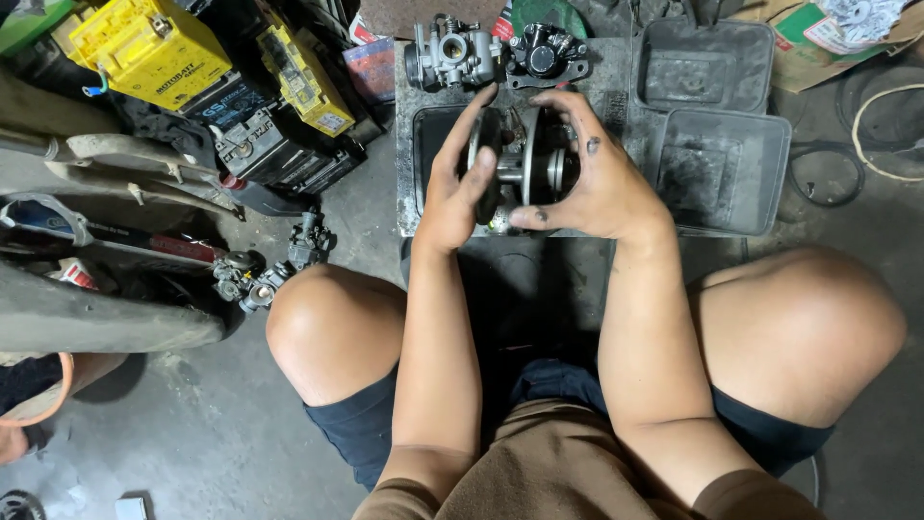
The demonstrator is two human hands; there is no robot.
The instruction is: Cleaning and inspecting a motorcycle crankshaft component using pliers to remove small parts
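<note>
Both hands hold a greasy metal pulley assembly (pixel 525 169), two discs on a short shaft, above a black tray (pixel 423 125). My left hand (pixel 457 183) grips the dark left disc, fingers stretched up over its edge. My right hand (pixel 592 169) wraps the right disc from the side, thumb under the assembly. Grease marks both hands. I sit on the floor with both knees apart below the part.
A silver carburettor (pixel 452 53) and a black brake caliper (pixel 547 53) lie just beyond the tray. Two empty dark plastic trays (pixel 717 116) sit to the right. Yellow and black batteries (pixel 192 67) are stacked at the upper left, small engine parts (pixel 274 265) by my left knee.
</note>
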